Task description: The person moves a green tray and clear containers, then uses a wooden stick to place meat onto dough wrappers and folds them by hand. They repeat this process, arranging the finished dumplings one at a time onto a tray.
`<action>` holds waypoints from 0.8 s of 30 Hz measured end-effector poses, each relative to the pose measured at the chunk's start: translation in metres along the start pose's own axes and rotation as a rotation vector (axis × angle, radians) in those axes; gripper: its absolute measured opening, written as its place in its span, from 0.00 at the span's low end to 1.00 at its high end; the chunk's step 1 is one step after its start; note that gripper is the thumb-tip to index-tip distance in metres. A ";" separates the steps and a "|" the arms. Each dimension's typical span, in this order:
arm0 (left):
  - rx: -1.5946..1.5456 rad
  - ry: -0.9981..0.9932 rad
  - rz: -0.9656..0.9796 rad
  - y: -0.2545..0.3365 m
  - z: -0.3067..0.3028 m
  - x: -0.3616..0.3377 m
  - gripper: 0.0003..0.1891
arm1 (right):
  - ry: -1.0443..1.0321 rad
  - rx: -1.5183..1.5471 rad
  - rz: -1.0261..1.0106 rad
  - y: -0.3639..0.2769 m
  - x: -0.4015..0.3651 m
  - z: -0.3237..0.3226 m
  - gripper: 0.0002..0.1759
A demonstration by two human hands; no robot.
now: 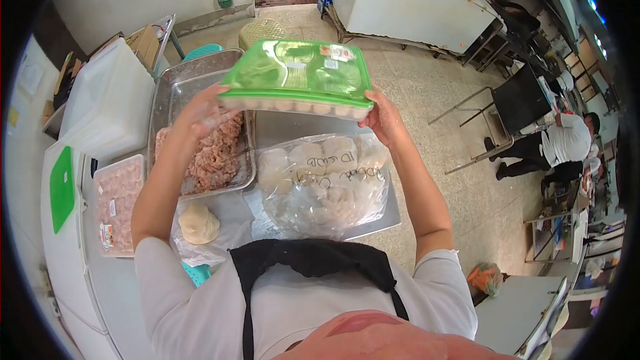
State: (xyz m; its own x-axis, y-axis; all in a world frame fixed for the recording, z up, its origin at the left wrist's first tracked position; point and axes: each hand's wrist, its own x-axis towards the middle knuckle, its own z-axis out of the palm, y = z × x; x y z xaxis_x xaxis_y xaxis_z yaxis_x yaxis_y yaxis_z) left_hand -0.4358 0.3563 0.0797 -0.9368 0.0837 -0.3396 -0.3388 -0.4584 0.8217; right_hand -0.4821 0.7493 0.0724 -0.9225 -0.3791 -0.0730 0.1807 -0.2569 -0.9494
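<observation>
A clear plastic tray with a green lid is held up over the far edge of the work table, with rows of pale round pieces showing through its side. My left hand grips its left end, and my right hand grips its right end. Below my left forearm, a metal pan holds ground meat. A marked plastic bag of pale rounds lies under the raised tray, nearer to me. A lump of dough rests on white plastic by my left elbow.
At the left are a filled tray, a green lid and white bins. A white chest freezer stands beyond the tiled floor. A person is at the right, near a black chair.
</observation>
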 end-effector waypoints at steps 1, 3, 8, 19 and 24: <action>-0.006 0.003 0.005 -0.008 0.000 0.020 0.25 | 0.017 0.031 0.041 0.005 0.007 -0.016 0.24; 0.059 -0.050 -0.136 -0.020 0.001 0.055 0.23 | 0.036 0.057 0.067 0.021 0.017 -0.044 0.22; 0.202 -0.025 -0.270 -0.043 0.014 0.089 0.27 | 0.039 0.111 0.174 0.057 0.048 -0.089 0.31; 0.664 0.118 -0.436 -0.083 -0.001 0.128 0.35 | 0.017 -0.863 0.069 0.108 0.139 -0.157 0.26; 1.228 -0.135 0.254 -0.028 0.024 0.063 0.38 | 0.015 -1.300 -0.138 0.127 0.143 -0.150 0.23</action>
State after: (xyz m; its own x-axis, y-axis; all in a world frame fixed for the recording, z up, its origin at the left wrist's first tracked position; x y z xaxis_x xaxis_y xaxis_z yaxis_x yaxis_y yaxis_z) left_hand -0.4874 0.3952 0.0461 -0.9642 0.2365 -0.1203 0.0622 0.6421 0.7641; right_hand -0.6427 0.7958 -0.1049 -0.9120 -0.4069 0.0524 -0.3669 0.7517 -0.5480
